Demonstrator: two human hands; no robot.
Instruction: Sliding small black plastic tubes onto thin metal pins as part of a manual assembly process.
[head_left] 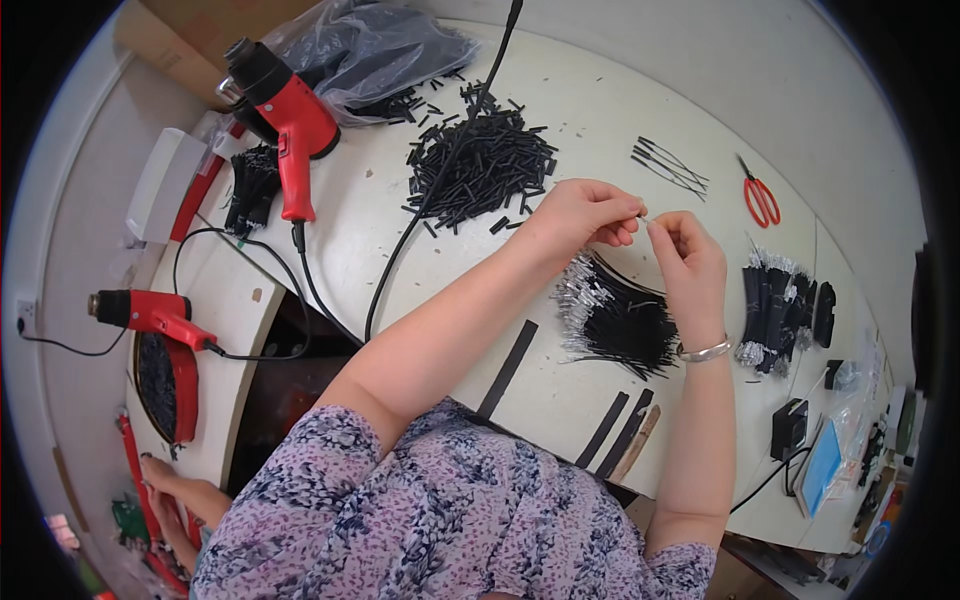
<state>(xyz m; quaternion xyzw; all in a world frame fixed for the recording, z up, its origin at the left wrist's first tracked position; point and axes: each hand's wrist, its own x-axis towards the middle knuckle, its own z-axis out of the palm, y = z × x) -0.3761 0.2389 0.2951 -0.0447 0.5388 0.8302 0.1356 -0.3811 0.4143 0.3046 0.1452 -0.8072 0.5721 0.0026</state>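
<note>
My left hand (588, 213) and my right hand (690, 255) meet over the white table, both closed in a pinch. Between their fingertips shows a thin, pale piece (643, 217), too small to name. Just below them lies a loose bundle of black wires (632, 325) with silvery ends toward the left. To the left of my left hand is a big heap of short black tubes (480, 165). A few separate wires (670, 168) lie beyond my hands. Scissors with red handles (762, 203) rest farther right.
Tied black wire bundles (770, 305) lie at the right. One red heat gun (295, 130) stands at the far left; another heat gun (160, 315) is lower left. A black cable (430, 195) crosses the table. Another person's hands (180, 495) appear at lower left.
</note>
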